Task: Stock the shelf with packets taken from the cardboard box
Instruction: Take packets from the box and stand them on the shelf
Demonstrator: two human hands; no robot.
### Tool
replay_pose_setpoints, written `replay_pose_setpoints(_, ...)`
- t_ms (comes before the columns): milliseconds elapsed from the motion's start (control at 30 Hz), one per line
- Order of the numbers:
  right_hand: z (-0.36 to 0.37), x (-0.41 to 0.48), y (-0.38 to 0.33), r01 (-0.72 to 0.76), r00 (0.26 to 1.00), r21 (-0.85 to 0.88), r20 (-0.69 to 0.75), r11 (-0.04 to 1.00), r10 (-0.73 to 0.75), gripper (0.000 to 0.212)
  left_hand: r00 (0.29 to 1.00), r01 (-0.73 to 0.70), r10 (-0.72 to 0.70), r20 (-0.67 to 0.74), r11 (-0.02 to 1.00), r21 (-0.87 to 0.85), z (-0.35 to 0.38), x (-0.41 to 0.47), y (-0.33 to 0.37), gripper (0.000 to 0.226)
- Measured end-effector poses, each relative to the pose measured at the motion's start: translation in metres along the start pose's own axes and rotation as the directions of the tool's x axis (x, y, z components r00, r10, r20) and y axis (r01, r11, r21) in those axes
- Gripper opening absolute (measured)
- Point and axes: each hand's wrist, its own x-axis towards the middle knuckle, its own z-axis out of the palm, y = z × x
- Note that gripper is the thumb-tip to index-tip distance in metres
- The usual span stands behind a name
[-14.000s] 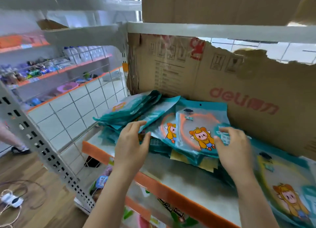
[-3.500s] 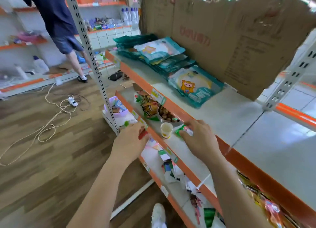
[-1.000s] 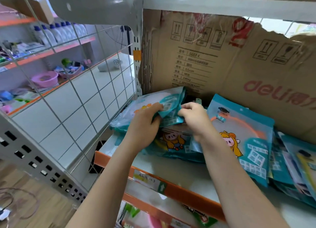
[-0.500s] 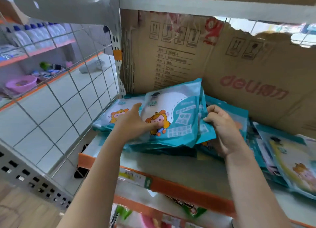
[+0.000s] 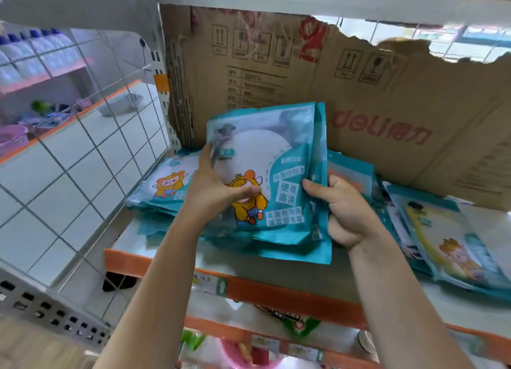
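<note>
We are gripping a teal plastic cartoon-printed packet stack (image 5: 273,180) upright on the orange-edged white shelf (image 5: 276,288), left hand (image 5: 213,191) and right hand (image 5: 343,211) both curling round its sides.

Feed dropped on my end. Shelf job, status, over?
Both gripping: left hand, right hand, on one bundle of packets tilted up over the shelf. More loose packets flat either side. Behind, cardboard; nothing blocking.
</note>
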Motion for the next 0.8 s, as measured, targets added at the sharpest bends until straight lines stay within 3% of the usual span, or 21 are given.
replay_pose_setpoints(133, -0.023, -0.014, -0.009, 0.087, 0.992, -0.044, -0.09, 0.995, -0.091, 0.018, 0.989, 0.094, -0.116, -0.093, 0.972, -0.215, 0.016, -0.002, 0.01, 0.112)
replay_pose_setpoints(267, -0.066, -0.035, -0.019, 0.13, 0.946, -0.127, -0.279, 0.983, -0.162, 0.017, 0.995, 0.093, -0.101, -0.009, 0.947, -0.307, 0.04, -0.005, 0.023, 0.043)
replay_pose_setpoints(333, -0.093, -0.051, -0.025, 0.147, 0.912, -0.155, -0.362, 0.977, -0.195, 0.014, 0.997, 0.081, -0.076, 0.028, 0.937, -0.341, 0.057, -0.011, 0.032, 0.028)
replay_pose_setpoints(433, -0.131, -0.079, -0.035, 0.183, 0.847, -0.227, -0.458, 0.957, -0.27, 0.01, 0.995, 0.077, -0.047, 0.085, 0.915, -0.397, 0.09, -0.023, 0.051, 0.027)
replay_pose_setpoints(800, -0.275, -0.247, -0.061, 0.316, 0.602, -0.16, -0.728, 0.935, -0.328, 0.01, 0.941, 0.116, 0.053, 0.334, 0.877, -0.466, 0.237, -0.1, 0.125, 0.018)
